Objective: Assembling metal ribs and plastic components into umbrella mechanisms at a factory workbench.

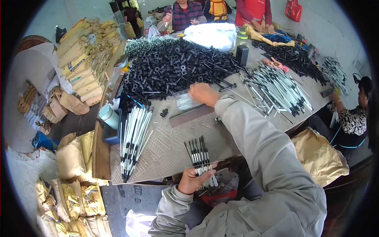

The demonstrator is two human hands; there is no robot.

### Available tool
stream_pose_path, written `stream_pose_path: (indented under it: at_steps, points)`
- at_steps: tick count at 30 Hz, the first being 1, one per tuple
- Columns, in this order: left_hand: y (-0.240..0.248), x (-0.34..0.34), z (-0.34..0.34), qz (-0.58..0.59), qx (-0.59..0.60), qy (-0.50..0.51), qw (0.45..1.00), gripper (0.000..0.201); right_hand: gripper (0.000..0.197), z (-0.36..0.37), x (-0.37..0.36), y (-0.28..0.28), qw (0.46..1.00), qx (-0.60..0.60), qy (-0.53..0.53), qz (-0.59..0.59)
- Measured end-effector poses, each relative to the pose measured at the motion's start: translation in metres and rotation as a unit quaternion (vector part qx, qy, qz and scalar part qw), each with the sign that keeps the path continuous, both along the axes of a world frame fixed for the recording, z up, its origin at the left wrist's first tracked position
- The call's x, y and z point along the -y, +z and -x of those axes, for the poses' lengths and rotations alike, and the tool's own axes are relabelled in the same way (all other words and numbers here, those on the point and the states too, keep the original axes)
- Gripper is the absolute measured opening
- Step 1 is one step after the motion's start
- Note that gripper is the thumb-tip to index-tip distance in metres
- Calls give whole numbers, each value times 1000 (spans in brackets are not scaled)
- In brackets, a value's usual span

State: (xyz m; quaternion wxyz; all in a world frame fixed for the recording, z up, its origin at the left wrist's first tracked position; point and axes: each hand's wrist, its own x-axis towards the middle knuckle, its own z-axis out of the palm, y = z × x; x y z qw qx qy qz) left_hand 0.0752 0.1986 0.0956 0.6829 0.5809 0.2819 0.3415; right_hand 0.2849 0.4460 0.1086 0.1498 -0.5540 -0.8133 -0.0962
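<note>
A pale concrete floor (47,27) is being taken up by stacks of tan paper sacks (85,59), piled left of the counter (166,150), with more crumpled sacks lying below its near-left corner. The counter, a long surface with a ribbed grey top, is being shared by other people seated at its far end and its right side. Most of its far half is being covered by a big heap of black plastic parts (177,65). A spread of white rods with black tips (276,89) is lying right of that heap, and a neat bundle of white rods (134,140) is lying near the counter's left edge. At the near edge, a fan of black-tipped rods (199,156) is being gripped in the closed left hand (193,179). The right hand (203,94) is being pressed, fingers curled, onto thin clear sticks just below the heap; whether it is grasping them cannot be told.
</note>
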Motion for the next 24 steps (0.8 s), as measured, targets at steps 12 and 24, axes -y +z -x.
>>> stream_pose_path:
  at_steps: [12, 24]
  points:
    - [-2, -15, -4, -62, -12, 29, 998, 18, 9, -10, 200, 68, 845, -485, 192, 120]
    - [-10, -7, -9, -32, 27, 26, 999, 22, 43, -12, 248, 37, 952, -258, 130, -101]
